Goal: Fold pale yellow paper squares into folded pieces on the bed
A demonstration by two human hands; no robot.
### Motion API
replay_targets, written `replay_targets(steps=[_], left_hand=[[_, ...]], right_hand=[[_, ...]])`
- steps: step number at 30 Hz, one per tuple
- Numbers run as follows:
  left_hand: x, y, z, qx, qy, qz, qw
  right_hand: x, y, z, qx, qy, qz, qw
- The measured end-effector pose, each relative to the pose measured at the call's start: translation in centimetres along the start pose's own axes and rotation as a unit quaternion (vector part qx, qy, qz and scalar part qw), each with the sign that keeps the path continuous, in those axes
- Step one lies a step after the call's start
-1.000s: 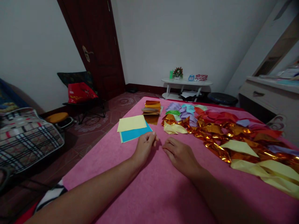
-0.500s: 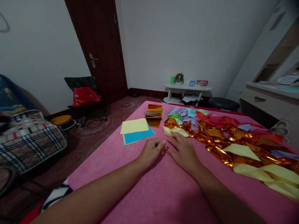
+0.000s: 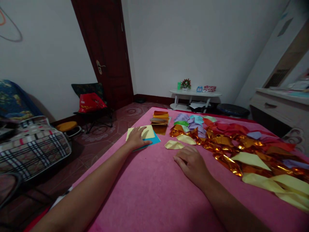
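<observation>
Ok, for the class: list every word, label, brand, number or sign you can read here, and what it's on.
No text can be read.
Red bag: yellow and white markings, too blurred to read.
Small blue object on the white table: too small to tell.
Yellow sheet: no writing visible.

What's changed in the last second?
Left hand moved left, away from the right hand, and now lies spread over the yellow sheet. A second folded yellow piece now shows just beyond the right hand; its release isn't visible. Gold foil stack and blue sheet stayed put.
</observation>
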State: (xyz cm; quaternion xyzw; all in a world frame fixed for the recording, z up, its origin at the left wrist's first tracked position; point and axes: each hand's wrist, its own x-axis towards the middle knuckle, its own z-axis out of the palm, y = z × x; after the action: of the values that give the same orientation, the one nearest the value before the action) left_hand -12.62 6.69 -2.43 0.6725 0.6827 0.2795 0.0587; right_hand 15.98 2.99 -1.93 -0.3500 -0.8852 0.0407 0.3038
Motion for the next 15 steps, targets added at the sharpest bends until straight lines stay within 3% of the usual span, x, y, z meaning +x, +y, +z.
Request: replay_targets(steps=[3,8,11,15], left_hand=[[0.4,-2.0,0.6,-0.007,-0.011,-0.011,1.0],[0.3,-2.6,0.9,-0.061,0.051,-0.029,0.996],[0.5,-3.2,0.5,-0.116,0.117,-0.058,0.985],[0.5,-3.6,-0.4,-0.192,0.245,-0.088,0.946]], right_hand=[[0.0,-0.1,0.0,0.003,-0.007,0.001,1.0],[-0.1,-0.1,0.0,0.007,-0.012,0.005,1.0],[-0.1,0.0,0.0,0.016,-0.01,0.007,1.0],[-0.2,0.1,0.1,0.03,-0.004,0.003,1.0]])
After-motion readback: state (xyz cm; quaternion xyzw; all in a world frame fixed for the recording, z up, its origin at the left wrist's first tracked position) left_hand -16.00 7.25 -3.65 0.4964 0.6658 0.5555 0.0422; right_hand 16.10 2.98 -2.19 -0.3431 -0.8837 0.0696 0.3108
